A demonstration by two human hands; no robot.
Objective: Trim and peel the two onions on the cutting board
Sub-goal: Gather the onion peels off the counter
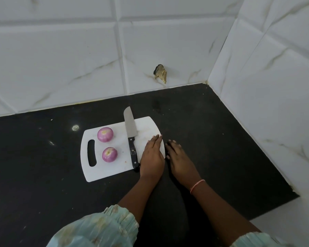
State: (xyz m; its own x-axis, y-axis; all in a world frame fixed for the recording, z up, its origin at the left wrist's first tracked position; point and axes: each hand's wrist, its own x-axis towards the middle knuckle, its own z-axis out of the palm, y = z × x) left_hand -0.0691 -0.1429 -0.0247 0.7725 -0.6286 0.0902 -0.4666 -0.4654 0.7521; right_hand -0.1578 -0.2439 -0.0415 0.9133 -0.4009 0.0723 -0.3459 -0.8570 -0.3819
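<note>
Beside your flat left hand (152, 154) you see a matt white plastic cutting board (114, 168), a dull steel knife with glossy black handle (131, 139), and two smooth purple onions (105, 134).

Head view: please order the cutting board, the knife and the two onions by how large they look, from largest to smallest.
1. Cutting board, clearly the largest.
2. Knife, long but narrow.
3. The far onion and the near onion look about equal; I would not rank them.
</note>
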